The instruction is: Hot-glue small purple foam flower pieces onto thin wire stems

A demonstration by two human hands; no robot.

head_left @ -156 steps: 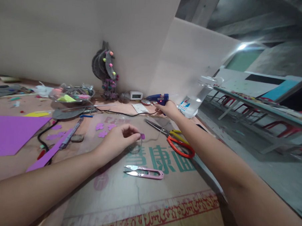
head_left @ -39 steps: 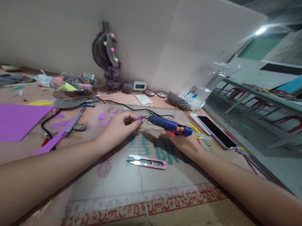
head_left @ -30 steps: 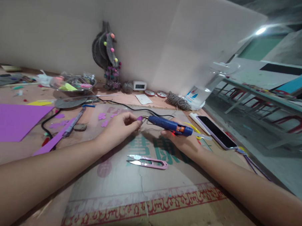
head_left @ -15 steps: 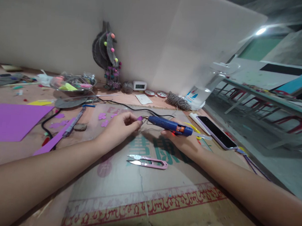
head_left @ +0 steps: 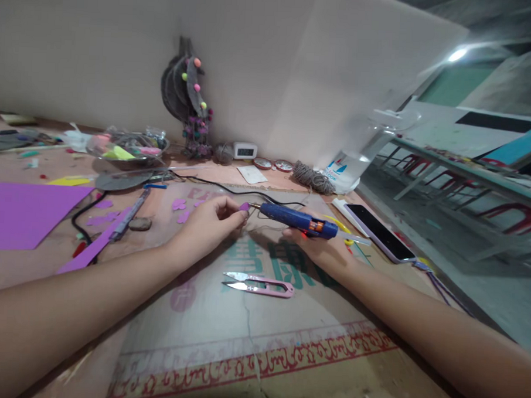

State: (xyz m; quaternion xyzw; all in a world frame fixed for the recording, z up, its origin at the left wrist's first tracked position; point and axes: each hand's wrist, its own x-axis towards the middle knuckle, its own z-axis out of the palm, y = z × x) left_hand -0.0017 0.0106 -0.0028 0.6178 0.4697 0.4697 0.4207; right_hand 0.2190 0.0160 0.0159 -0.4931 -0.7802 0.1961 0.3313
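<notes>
My left hand (head_left: 220,220) pinches a small purple cutout (head_left: 244,206) between thumb and fingers. In my right hand (head_left: 305,239) is a blue hot glue gun (head_left: 291,218), lying nearly level with its nozzle pointing left. The nozzle tip is at the purple cutout; whether they touch I cannot tell. A clear glue stick (head_left: 355,238) sticks out of the gun's back end. Pink thread snips (head_left: 266,286) lie below both hands, blades to the left. Several purple cutouts (head_left: 179,204) rest left of my left hand.
A purple sheet (head_left: 27,215) and a pen (head_left: 130,213) lie at left, near a bowl of craft bits (head_left: 122,149). Behind are a small clock (head_left: 245,150), grey yarn (head_left: 313,177) and a black cord (head_left: 230,190). A phone (head_left: 378,232) lies at right.
Almost nothing has moved. The purple cutout in my left hand looks slightly turned at the nozzle; both hands keep their hold.
</notes>
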